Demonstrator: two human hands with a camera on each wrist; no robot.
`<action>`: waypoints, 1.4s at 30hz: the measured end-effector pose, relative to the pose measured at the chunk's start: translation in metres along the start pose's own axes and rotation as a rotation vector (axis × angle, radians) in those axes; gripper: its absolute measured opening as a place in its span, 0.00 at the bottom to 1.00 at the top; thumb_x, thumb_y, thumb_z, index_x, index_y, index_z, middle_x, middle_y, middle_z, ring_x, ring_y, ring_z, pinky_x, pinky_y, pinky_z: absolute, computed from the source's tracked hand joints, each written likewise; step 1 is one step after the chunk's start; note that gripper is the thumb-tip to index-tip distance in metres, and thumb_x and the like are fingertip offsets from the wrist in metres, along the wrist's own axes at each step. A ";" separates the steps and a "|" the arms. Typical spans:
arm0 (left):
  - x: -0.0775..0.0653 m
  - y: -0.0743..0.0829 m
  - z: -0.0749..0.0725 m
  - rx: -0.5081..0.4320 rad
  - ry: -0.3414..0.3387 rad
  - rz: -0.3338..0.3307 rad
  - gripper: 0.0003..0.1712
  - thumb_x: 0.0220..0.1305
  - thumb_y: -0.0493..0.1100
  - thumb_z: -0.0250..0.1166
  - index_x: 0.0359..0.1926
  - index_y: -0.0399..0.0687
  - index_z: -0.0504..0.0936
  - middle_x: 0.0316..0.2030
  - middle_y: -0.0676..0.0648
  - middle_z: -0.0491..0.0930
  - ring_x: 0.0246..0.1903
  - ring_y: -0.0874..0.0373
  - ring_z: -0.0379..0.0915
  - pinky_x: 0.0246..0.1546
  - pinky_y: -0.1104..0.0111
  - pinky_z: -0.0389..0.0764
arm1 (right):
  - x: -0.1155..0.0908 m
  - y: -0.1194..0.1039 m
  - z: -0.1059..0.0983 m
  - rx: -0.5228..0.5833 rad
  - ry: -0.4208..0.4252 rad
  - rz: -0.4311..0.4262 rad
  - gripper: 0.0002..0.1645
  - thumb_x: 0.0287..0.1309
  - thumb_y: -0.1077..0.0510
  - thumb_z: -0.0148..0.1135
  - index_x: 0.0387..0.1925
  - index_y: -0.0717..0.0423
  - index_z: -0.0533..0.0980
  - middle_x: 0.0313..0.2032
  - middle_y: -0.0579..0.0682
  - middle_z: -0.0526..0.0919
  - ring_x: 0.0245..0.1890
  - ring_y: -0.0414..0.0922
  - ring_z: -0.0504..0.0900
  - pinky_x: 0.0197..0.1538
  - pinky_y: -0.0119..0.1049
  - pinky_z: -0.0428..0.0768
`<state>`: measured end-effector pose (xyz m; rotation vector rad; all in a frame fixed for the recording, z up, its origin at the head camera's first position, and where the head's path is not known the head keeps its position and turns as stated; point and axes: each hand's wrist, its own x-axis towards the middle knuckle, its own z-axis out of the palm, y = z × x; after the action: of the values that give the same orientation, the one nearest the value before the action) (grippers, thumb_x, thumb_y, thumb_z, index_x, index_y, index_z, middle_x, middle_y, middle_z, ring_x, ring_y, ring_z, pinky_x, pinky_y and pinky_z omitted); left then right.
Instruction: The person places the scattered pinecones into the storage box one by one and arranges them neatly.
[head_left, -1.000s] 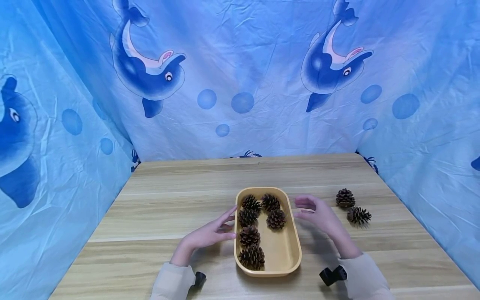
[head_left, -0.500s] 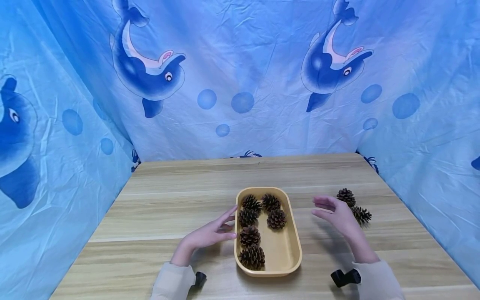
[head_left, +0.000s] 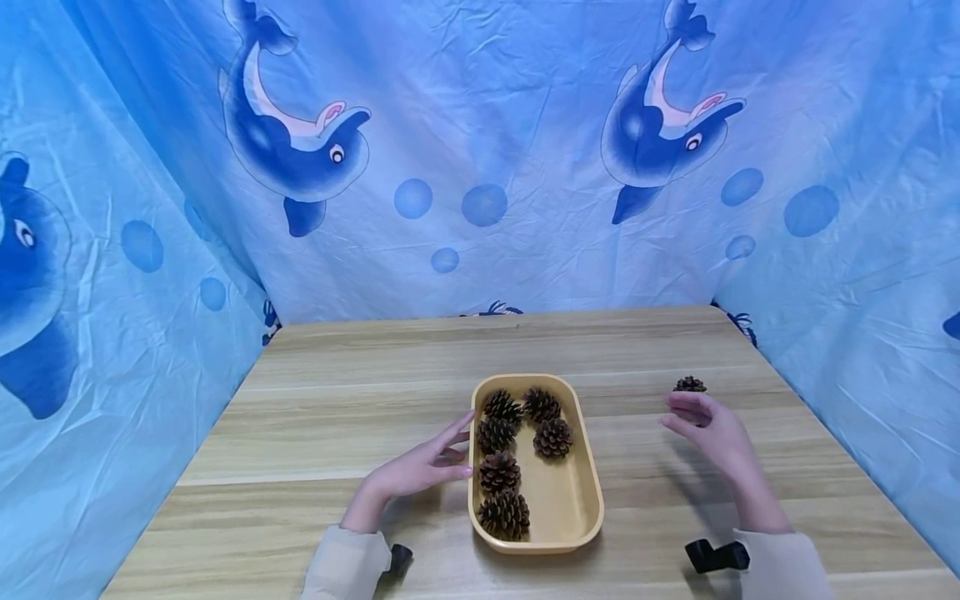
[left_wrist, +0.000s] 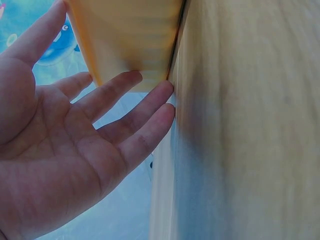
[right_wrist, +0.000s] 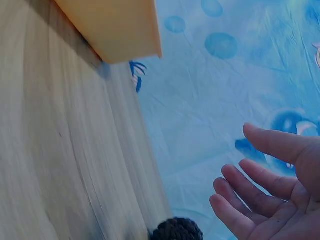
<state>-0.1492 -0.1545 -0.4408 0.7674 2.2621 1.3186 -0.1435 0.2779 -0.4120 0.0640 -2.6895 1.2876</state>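
A yellow rectangular tray holds several brown pine cones, most in a column along its left side. My left hand touches the tray's left wall with spread, fairly straight fingers, as the left wrist view of the hand also shows. To the right of the tray my right hand hovers above the table, fingers loosely bent and holding nothing. Just behind its fingers a loose pine cone shows in part. In the right wrist view a pine cone appears below the hand.
The wooden table extends around the tray, bounded at the back and sides by blue dolphin-print cloth. A small black device sits at the right wrist and another black device at the left.
My right hand has moved right, away from the tray and over to the loose pine cones, hiding one and part of the other. The left hand and the tray have stayed put.
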 end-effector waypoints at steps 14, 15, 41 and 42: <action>0.000 0.000 0.000 -0.006 -0.001 -0.004 0.50 0.67 0.47 0.60 0.77 0.52 0.36 0.74 0.32 0.47 0.64 0.35 0.65 0.69 0.44 0.64 | -0.005 0.013 -0.022 -0.006 0.107 0.100 0.32 0.63 0.50 0.63 0.60 0.69 0.70 0.57 0.71 0.76 0.35 0.09 0.65 0.38 0.09 0.68; 0.000 0.000 0.000 -0.007 -0.002 -0.003 0.50 0.67 0.47 0.60 0.77 0.52 0.36 0.74 0.32 0.47 0.64 0.35 0.65 0.69 0.44 0.64 | -0.005 0.015 -0.023 -0.012 0.112 0.113 0.33 0.63 0.49 0.62 0.60 0.69 0.69 0.57 0.71 0.76 0.35 0.09 0.64 0.37 0.09 0.68; 0.001 -0.004 0.000 -0.003 -0.003 0.006 0.50 0.67 0.47 0.61 0.77 0.52 0.37 0.74 0.31 0.48 0.65 0.35 0.64 0.69 0.44 0.64 | -0.011 0.053 -0.037 0.127 0.276 0.450 0.35 0.63 0.49 0.62 0.65 0.64 0.66 0.34 0.26 0.76 0.29 0.14 0.65 0.36 0.10 0.69; 0.001 -0.004 0.000 -0.002 -0.002 0.007 0.50 0.67 0.47 0.61 0.77 0.52 0.37 0.74 0.31 0.48 0.64 0.35 0.64 0.68 0.44 0.64 | -0.011 0.055 -0.037 0.122 0.269 0.453 0.35 0.63 0.49 0.61 0.65 0.64 0.66 0.39 0.33 0.80 0.30 0.15 0.65 0.36 0.11 0.69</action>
<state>-0.1512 -0.1555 -0.4442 0.7761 2.2576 1.3223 -0.1340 0.3409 -0.4327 -0.6898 -2.4695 1.4480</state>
